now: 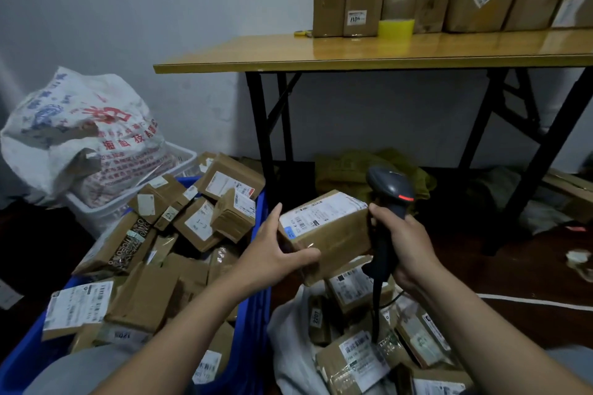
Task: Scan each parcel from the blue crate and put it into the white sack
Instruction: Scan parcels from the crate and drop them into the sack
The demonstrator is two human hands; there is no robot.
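My left hand (276, 250) grips a brown cardboard parcel (330, 231) by its left end, thumb along the front, label side up. The parcel hangs above the open white sack (288, 346), which holds several labelled parcels. My right hand (401, 244) holds a dark grey barcode scanner (390, 191) by its handle, right beside the parcel's right end; a red light shows on the scanner's head. The blue crate (256, 314) at the lower left is piled with several brown parcels.
A full printed white sack (80, 135) sits in a white bin (109, 205) at the left. A wooden folding table (369, 51) with a row of cardboard boxes (362, 0) stands behind. Green fabric (353, 170) lies under it. A white cable (529, 300) crosses the dark floor.
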